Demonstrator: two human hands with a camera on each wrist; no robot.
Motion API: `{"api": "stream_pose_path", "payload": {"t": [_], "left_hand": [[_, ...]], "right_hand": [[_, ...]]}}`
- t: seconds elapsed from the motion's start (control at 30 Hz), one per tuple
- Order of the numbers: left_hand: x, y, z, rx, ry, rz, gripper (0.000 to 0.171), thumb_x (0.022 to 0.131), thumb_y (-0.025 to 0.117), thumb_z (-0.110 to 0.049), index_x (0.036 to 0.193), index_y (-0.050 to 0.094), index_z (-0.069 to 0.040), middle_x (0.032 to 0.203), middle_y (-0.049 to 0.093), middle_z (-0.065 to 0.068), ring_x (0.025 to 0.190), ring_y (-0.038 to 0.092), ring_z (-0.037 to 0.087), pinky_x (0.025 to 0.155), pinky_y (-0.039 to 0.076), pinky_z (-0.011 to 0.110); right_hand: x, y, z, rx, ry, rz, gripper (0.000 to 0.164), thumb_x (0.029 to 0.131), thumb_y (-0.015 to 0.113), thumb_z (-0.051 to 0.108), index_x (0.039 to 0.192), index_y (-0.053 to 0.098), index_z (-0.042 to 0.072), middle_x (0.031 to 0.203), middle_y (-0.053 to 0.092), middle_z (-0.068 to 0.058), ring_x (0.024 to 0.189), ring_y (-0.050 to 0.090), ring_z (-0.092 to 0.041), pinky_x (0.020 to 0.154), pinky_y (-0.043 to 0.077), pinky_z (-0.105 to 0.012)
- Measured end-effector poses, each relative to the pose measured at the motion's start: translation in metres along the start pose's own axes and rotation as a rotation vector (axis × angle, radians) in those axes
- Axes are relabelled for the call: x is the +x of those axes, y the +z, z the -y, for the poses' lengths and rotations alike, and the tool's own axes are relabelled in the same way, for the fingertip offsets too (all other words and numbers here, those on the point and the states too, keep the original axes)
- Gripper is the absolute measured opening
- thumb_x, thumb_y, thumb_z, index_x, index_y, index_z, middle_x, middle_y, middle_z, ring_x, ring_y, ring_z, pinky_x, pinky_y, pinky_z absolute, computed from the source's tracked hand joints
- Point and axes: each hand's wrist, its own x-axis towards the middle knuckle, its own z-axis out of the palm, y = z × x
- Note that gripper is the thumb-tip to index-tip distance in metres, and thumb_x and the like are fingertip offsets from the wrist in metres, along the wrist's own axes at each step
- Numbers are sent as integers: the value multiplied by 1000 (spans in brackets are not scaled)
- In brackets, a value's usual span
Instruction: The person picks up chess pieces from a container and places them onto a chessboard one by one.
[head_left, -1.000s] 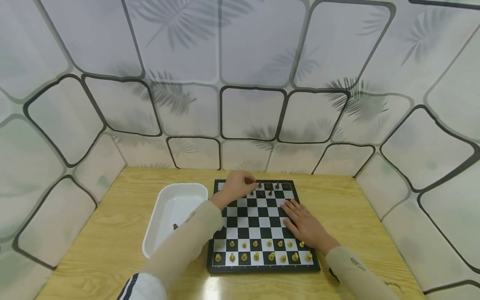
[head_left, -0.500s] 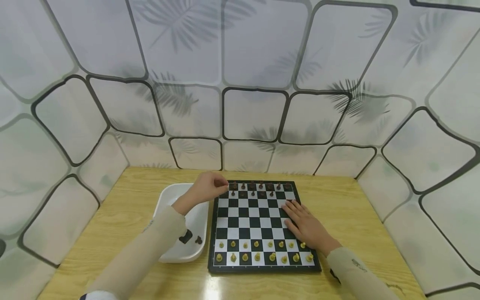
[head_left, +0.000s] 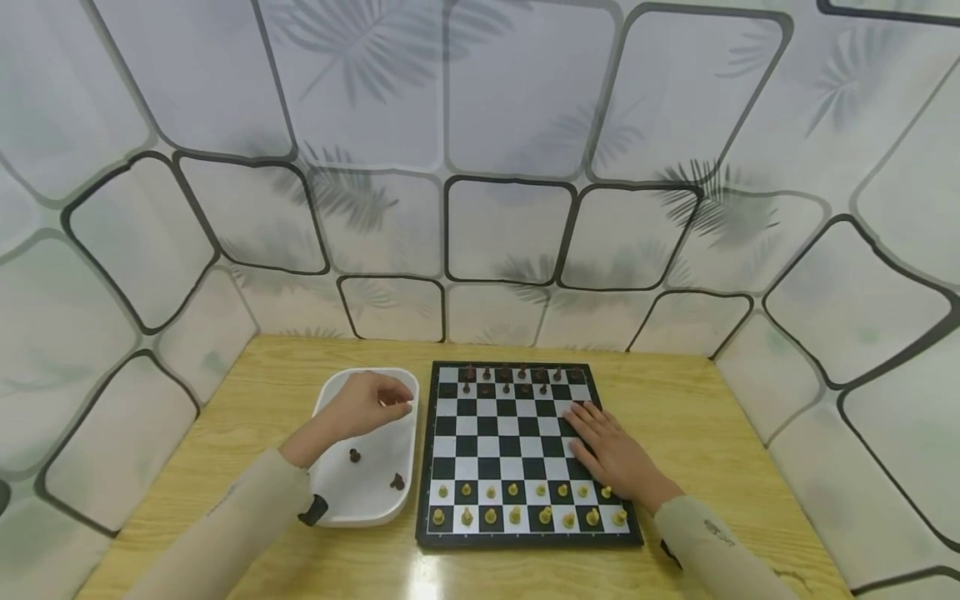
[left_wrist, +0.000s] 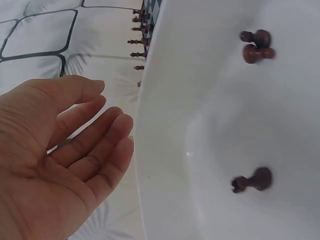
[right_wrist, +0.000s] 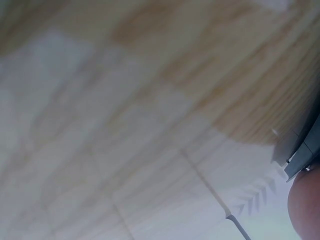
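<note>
My left hand (head_left: 367,403) hovers over the far part of a white plastic tray (head_left: 414,433), its fingers loosely bent and nothing between them. Three dark brown chess pieces lie on the tray floor; in the left wrist view, one piece with a notched top, a rook (left_wrist: 252,180), lies alone while two pawns (left_wrist: 259,53) lie together. My right hand (head_left: 615,454) rests flat, fingers spread, on the right edge of a black-and-white chessboard (head_left: 487,423). Brown chess pieces (head_left: 522,372) stand in two rows at the board's far end, and yellow pieces (head_left: 513,516) fill two rows at the near end.
Everything stands on a light wooden table (head_left: 270,400). A pale patterned wall (head_left: 510,225) closes off the back and both sides. The tray is just left of the board, with a narrow strip of table between them.
My left hand has moved from the board's far rows leftward to over the tray. A brown pawn now stands at the far left of the second row. My right hand has stayed put.
</note>
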Motion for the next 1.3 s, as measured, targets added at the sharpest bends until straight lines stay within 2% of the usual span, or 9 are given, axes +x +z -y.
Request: {"api": "stream_pose_path", "payload": {"t": [0.23, 0.37, 0.57, 0.8, 0.93, 1.3], "left_hand": [[-29, 1, 12, -33, -39, 67, 20, 93, 79, -16, 109, 80, -4, 93, 78, -2, 82, 64, 8, 72, 56, 25], [-42, 6, 18, -64, -35, 106, 21, 92, 81, -17, 108, 80, -4, 93, 78, -2, 80, 63, 5, 67, 55, 22], [-55, 19, 23, -85, 12, 133, 24, 87, 85, -20, 107, 81, -7, 100, 81, 2, 88, 70, 8, 77, 57, 23], [-61, 32, 26, -115, -2, 190, 27, 83, 87, -16, 108, 82, -8, 102, 81, 2, 89, 66, 7, 79, 56, 23], [-61, 36, 25, -121, 44, 186, 26, 82, 86, -13, 107, 82, -6, 99, 81, 1, 86, 65, 7, 78, 57, 25], [-58, 49, 26, -64, 99, 196, 26, 82, 85, -10, 107, 81, -6, 96, 80, 1, 85, 67, 3, 77, 57, 23]], "right_hand": [[0, 1, 0, 3, -5, -7, 60, 110, 50, 39, 161, 42, 8, 169, 39, -14, 159, 30, -39, 128, 27, -58], [1, 1, 0, 4, -4, 0, 60, 111, 49, 39, 162, 41, 8, 169, 39, -14, 160, 29, -38, 128, 26, -58], [0, 0, -1, 0, -2, -3, 60, 111, 49, 40, 161, 42, 8, 169, 39, -14, 159, 30, -38, 128, 27, -58], [1, 1, -1, -6, -8, -8, 60, 111, 49, 40, 161, 42, 8, 168, 40, -14, 159, 31, -39, 128, 27, -58], [0, 2, -2, -5, -7, -21, 60, 111, 48, 41, 160, 44, 8, 167, 42, -14, 158, 32, -39, 127, 28, -59], [0, 0, 0, 6, 7, 3, 61, 111, 49, 40, 161, 41, 8, 169, 39, -14, 160, 30, -38, 129, 26, -58]]}}
